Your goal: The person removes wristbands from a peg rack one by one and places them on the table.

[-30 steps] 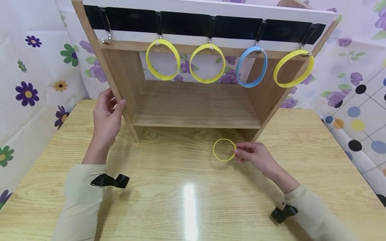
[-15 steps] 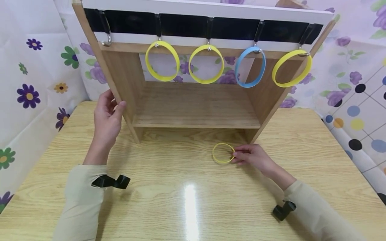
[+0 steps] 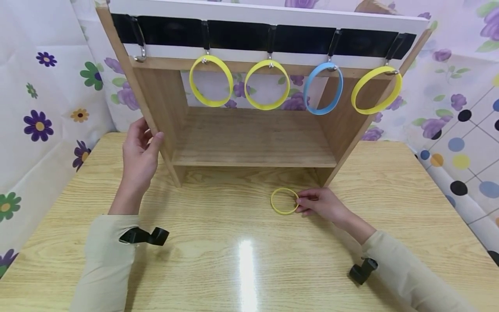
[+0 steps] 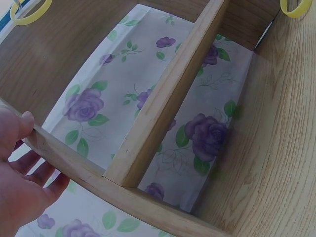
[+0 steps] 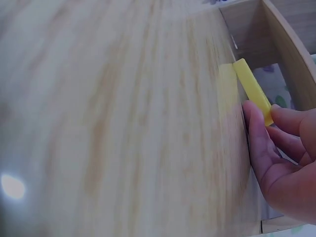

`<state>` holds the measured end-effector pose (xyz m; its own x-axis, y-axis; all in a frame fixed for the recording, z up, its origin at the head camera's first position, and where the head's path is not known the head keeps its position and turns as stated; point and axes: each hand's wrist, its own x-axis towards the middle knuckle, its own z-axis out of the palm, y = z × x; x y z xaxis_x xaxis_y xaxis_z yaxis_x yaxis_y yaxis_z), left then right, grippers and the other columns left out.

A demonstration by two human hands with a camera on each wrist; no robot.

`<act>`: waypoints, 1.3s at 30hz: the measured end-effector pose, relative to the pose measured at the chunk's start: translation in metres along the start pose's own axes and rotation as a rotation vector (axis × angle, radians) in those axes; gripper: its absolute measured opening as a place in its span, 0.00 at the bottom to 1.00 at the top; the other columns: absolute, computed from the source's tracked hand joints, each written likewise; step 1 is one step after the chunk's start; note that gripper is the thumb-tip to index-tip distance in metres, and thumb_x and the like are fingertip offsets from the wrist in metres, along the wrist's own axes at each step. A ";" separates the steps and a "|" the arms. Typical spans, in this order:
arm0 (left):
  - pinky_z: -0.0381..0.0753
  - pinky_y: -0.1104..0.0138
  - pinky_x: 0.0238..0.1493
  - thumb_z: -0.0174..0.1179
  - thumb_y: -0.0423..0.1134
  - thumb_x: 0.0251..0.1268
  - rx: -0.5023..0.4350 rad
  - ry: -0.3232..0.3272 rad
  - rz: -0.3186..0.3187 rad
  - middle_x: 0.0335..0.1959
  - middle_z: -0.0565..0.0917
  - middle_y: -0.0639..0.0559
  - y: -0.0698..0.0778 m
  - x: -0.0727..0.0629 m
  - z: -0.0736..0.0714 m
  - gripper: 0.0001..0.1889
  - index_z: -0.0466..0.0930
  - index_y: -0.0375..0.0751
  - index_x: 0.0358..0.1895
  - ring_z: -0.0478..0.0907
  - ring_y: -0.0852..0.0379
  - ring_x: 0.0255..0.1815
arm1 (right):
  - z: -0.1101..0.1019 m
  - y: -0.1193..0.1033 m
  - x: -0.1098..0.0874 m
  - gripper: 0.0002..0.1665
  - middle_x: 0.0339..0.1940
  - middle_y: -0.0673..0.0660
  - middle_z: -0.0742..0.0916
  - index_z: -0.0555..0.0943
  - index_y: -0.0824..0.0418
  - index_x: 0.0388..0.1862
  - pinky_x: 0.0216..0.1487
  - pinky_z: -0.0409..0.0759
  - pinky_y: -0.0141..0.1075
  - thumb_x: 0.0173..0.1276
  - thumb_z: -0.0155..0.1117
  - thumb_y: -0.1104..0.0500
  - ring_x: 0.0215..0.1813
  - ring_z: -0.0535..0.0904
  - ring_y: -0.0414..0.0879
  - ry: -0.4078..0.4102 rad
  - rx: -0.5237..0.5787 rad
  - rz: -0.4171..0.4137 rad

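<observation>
My right hand (image 3: 321,203) pinches a yellow wristband (image 5: 254,90) between thumb and fingers, low over the table in front of the shelf's right foot. In the right wrist view the band is seen edge-on, close to the tabletop; whether it touches I cannot tell. My left hand (image 3: 140,158) grips the front edge of the left side panel (image 4: 74,157) of a wooden shelf, thumb on one side and fingers on the other. Along the shelf's top hang a yellow wristband (image 3: 211,104), a second yellow one, a blue wristband (image 3: 321,112) and, at the right, another yellow one.
Several metal hooks with black stems line the shelf's black and white top strip, the leftmost hook (image 3: 140,55) bare. A lower board (image 3: 253,136) spans the shelf. Patterned cloth stands behind and beside the wood-grain table (image 3: 195,260). Black camera mounts sit on both sleeves.
My right hand has carried the yellow wristband slightly left and nearer to me, and the band has tilted a little. My left hand stays on the shelf's side panel.
</observation>
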<state>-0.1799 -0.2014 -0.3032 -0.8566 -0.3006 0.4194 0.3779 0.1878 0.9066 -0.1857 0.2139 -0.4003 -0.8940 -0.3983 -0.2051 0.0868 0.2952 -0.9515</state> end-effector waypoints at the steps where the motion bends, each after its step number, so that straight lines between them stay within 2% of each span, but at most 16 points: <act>1: 0.70 0.62 0.61 0.49 0.25 0.71 0.002 0.000 0.003 0.61 0.72 0.43 0.000 0.000 0.000 0.21 0.65 0.34 0.66 0.70 0.52 0.60 | 0.000 0.000 0.000 0.21 0.36 0.63 0.86 0.72 0.83 0.55 0.40 0.84 0.38 0.70 0.59 0.68 0.36 0.85 0.46 0.002 -0.005 -0.002; 10: 0.70 0.63 0.59 0.49 0.23 0.70 -0.042 0.003 0.019 0.57 0.73 0.49 -0.002 0.001 0.002 0.21 0.65 0.31 0.65 0.71 0.53 0.58 | 0.000 -0.003 -0.004 0.20 0.37 0.64 0.86 0.72 0.81 0.57 0.40 0.84 0.39 0.71 0.57 0.69 0.38 0.85 0.48 0.007 -0.053 0.002; 14: 0.70 0.62 0.60 0.49 0.24 0.70 -0.040 -0.009 0.017 0.58 0.73 0.47 -0.001 0.001 0.002 0.22 0.64 0.32 0.66 0.70 0.52 0.59 | -0.001 -0.003 -0.006 0.19 0.37 0.64 0.86 0.73 0.80 0.57 0.40 0.84 0.39 0.71 0.56 0.69 0.38 0.85 0.49 0.017 -0.078 0.010; 18: 0.69 0.62 0.61 0.50 0.26 0.71 -0.017 -0.021 0.011 0.61 0.71 0.44 -0.001 0.001 0.001 0.22 0.64 0.34 0.67 0.69 0.52 0.60 | -0.001 -0.005 -0.008 0.18 0.38 0.65 0.86 0.74 0.79 0.56 0.40 0.84 0.39 0.71 0.57 0.69 0.38 0.85 0.50 0.063 -0.094 0.003; 25: 0.68 0.62 0.62 0.50 0.27 0.72 -0.023 -0.028 0.009 0.61 0.71 0.43 -0.003 0.000 -0.001 0.22 0.64 0.34 0.67 0.68 0.51 0.62 | -0.002 -0.018 -0.011 0.18 0.39 0.67 0.86 0.77 0.78 0.53 0.39 0.84 0.40 0.70 0.60 0.66 0.40 0.85 0.55 0.138 -0.204 -0.090; 30: 0.68 0.63 0.61 0.50 0.28 0.72 -0.021 -0.027 0.000 0.61 0.70 0.42 -0.003 0.000 -0.001 0.22 0.63 0.35 0.67 0.68 0.51 0.61 | 0.001 -0.033 -0.012 0.18 0.44 0.70 0.85 0.77 0.77 0.53 0.42 0.83 0.45 0.70 0.60 0.66 0.44 0.83 0.60 0.151 -0.193 -0.139; 35: 0.69 0.63 0.61 0.50 0.27 0.72 -0.011 -0.027 0.007 0.61 0.71 0.43 -0.002 -0.001 -0.002 0.22 0.63 0.34 0.67 0.69 0.52 0.61 | 0.011 -0.051 -0.011 0.17 0.44 0.70 0.85 0.78 0.75 0.54 0.45 0.82 0.50 0.71 0.58 0.66 0.47 0.81 0.65 0.135 -0.178 -0.194; 39: 0.68 0.62 0.61 0.50 0.27 0.72 -0.019 -0.030 0.008 0.61 0.70 0.43 -0.001 -0.001 -0.002 0.22 0.63 0.34 0.67 0.68 0.51 0.61 | 0.021 -0.067 -0.011 0.16 0.44 0.68 0.85 0.79 0.73 0.53 0.46 0.81 0.52 0.71 0.59 0.65 0.46 0.83 0.59 0.138 -0.178 -0.241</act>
<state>-0.1793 -0.2031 -0.3047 -0.8635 -0.2712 0.4252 0.3910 0.1724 0.9041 -0.1724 0.1801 -0.3387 -0.9317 -0.3571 0.0660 -0.2020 0.3587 -0.9113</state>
